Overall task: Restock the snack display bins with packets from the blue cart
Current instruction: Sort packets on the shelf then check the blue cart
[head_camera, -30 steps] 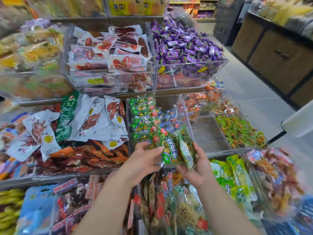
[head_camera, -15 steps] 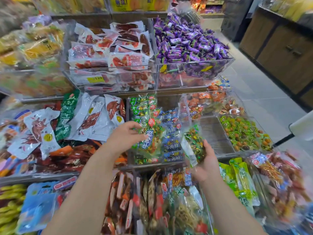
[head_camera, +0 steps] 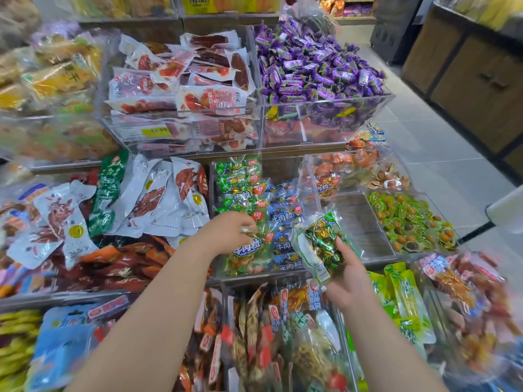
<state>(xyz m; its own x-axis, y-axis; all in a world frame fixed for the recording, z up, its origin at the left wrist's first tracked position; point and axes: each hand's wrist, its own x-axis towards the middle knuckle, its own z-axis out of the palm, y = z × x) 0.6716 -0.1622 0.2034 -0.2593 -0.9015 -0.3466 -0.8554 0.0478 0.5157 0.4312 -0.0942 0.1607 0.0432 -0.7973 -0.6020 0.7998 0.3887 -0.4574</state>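
Nearest, a low bin [head_camera: 224, 312] holds upright brown and red packs [head_camera: 254, 338], pressed tight. Light green packs [head_camera: 403, 298] stand to its right, blue packs [head_camera: 62, 346] to its left.

Above the low bin the right grip [head_camera: 349, 280] holds one packet [head_camera: 318, 241] of foil sweets, thumb on its face and fingers curled behind, just before the middle bin [head_camera: 211, 190]. The left grip [head_camera: 226, 233] reaches into that bin, fingers curled down, pinching the crinkled top edge of a green packet [head_camera: 249, 251] at the front. The bin holds green packets on its left and blue packets [head_camera: 283, 216] on its right, too many to count.

Just right, a tray [head_camera: 356, 222] shows bare floor, with green round sweets [head_camera: 407, 222] beside it. Left of the middle bin lie white pouches [head_camera: 158, 199] over orange ones [head_camera: 121, 258].

Farther up stand two clear bins: one with red-and-white pouches [head_camera: 184, 94] and a yellow tag [head_camera: 157, 132], one heaped with purple sweets [head_camera: 311, 69]. A wooden cabinet [head_camera: 481, 80] stands far right.
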